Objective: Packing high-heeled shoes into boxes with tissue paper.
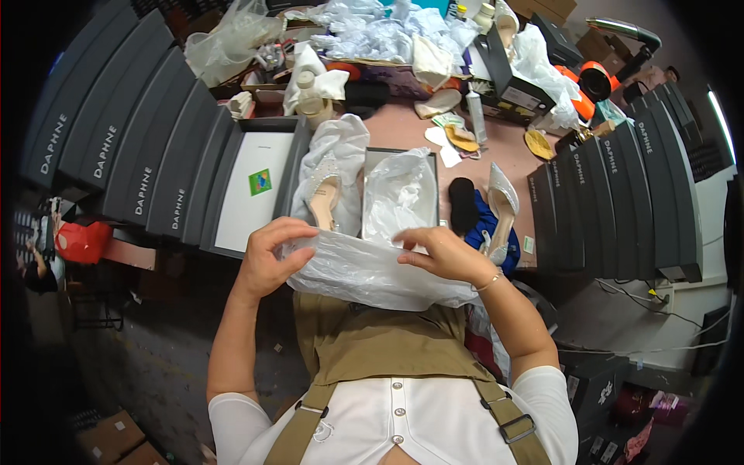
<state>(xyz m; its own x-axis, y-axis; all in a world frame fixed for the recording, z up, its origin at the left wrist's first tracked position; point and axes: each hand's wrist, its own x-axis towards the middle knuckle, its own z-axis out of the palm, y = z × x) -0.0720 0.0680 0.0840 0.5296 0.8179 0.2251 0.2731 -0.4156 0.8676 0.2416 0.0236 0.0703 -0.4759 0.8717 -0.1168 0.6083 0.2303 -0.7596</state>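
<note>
A thin white wrapping sheet (364, 271) hangs over the table's near edge in front of me. My left hand (275, 252) is at its left end, thumb and fingers apart. Over the sheet's right part reaches my right hand (446, 254), its thumb also apart from the fingers. One sparkly pointed high-heeled shoe (324, 200) lies on white wrapping just beyond my left hand, its near end partly covered by the sheet. Its likely mate, a silvery pointed shoe (504, 203), rests at the right on blue cloth. Between them sits an open grey box (435, 178) lined with crumpled white wrapping.
Dark shoeboxes (116, 147) stand in a row at the left, with more shoeboxes (620, 201) at the right. An open box part with a white panel (252, 198) lies beside the left row. Crumpled paper (395, 35), bottles and a black-handled tool (628, 31) crowd the back.
</note>
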